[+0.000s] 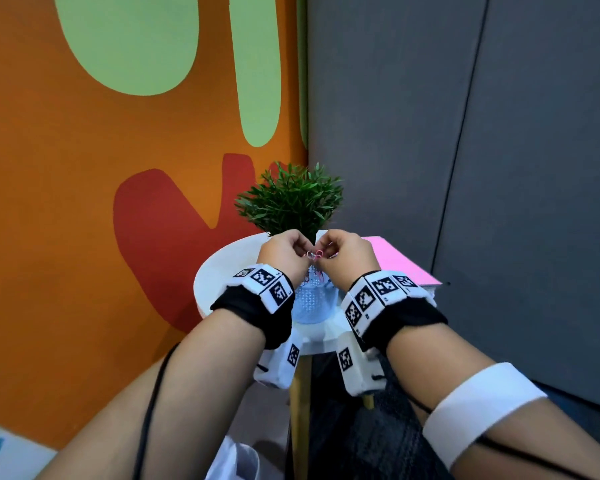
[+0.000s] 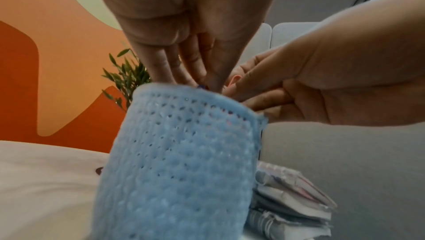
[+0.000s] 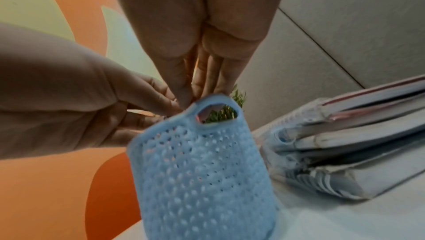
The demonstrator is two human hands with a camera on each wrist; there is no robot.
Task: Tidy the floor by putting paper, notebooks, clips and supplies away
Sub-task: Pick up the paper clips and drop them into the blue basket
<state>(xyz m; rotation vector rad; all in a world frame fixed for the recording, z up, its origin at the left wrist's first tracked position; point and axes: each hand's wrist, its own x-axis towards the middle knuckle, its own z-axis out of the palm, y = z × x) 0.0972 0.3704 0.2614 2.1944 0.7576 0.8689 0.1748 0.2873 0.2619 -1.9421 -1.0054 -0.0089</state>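
Note:
A light blue perforated basket (image 1: 313, 303) stands on the small round white table (image 1: 219, 271). It shows close up in the left wrist view (image 2: 184, 162) and in the right wrist view (image 3: 202, 171). Both hands meet just above its mouth. My left hand (image 1: 288, 252) and right hand (image 1: 340, 249) pinch pink paper clips (image 1: 315, 254) between their fingertips. In the wrist views the clips are hidden behind the fingers (image 2: 195, 69) and the basket rim. A stack of notebooks (image 3: 345, 144) with a pink cover (image 1: 399, 261) lies right of the basket.
A small green potted plant (image 1: 291, 199) stands at the back of the table, just beyond the hands. An orange painted wall (image 1: 66, 202) is on the left and grey panels (image 1: 499, 133) on the right. White paper (image 1: 234, 459) lies on the floor below.

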